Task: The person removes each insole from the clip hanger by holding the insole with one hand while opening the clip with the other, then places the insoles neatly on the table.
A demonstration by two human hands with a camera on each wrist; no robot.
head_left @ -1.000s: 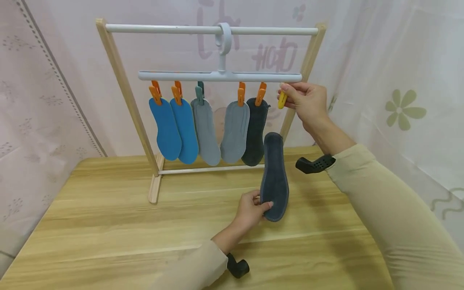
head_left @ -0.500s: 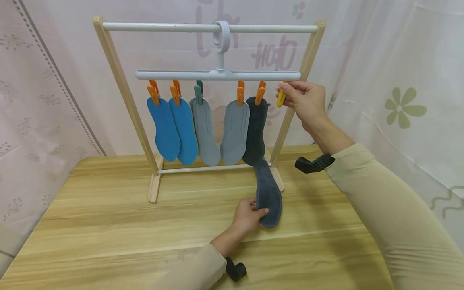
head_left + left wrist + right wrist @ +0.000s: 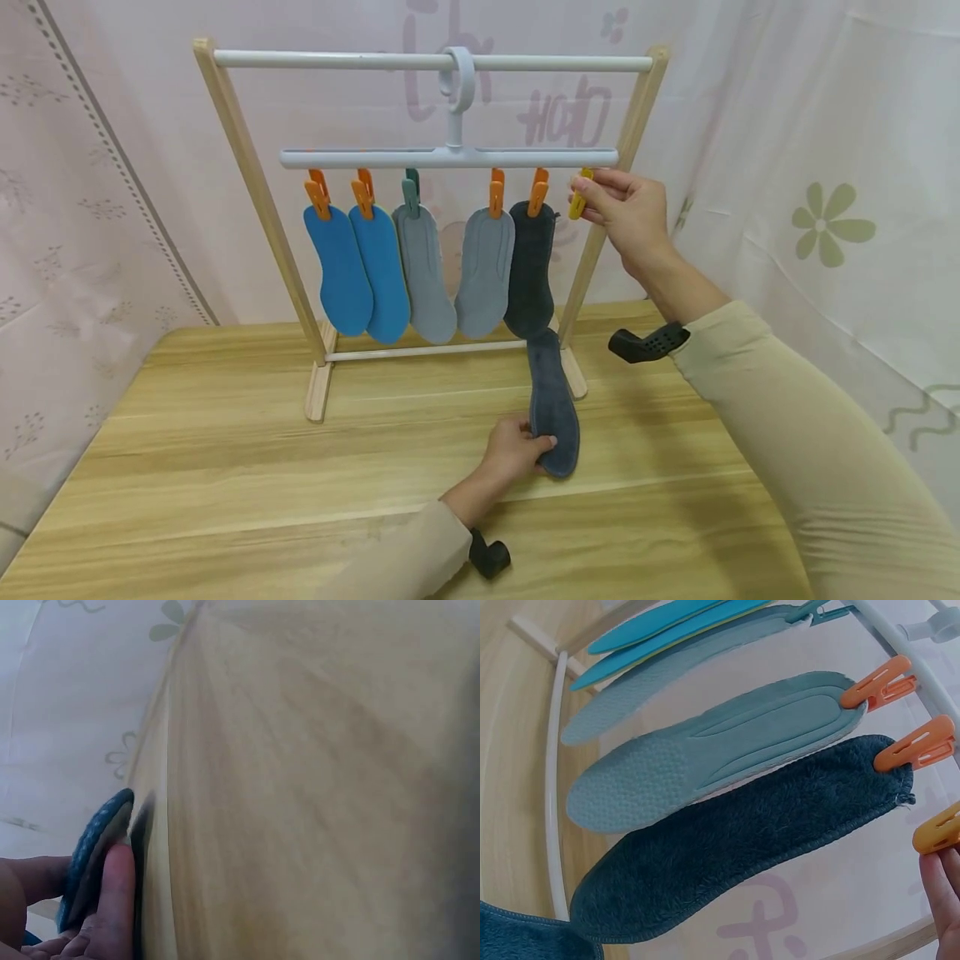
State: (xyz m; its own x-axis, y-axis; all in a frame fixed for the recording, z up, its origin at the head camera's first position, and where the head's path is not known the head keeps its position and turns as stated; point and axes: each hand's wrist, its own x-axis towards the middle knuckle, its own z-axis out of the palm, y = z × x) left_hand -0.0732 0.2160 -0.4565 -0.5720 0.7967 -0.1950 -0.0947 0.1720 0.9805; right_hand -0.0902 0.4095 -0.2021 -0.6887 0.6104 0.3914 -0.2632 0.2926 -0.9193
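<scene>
My left hand grips the wide end of a dark blue-grey insole low over the table, thumb on its face. Its narrow end points up and away, near the bottom of a hanging dark insole. In the left wrist view the held insole shows edge-on between thumb and fingers. Up at the right end of a pale hanger, my right hand pinches a yellow clip. No insole hangs from this clip. Part of the right hand is cut off in the right wrist view.
The hanger hooks over the white top rail of a wooden rack. Orange and green clips also hold two blue insoles and two grey ones. The rack stands on a wooden table, with a patterned curtain behind.
My left hand has lowered and tilted the dark insole; its narrow end dropped down and leftward from beside the hanging dark insole. My right hand keeps its pinch on the yellow clip, barely moving.
</scene>
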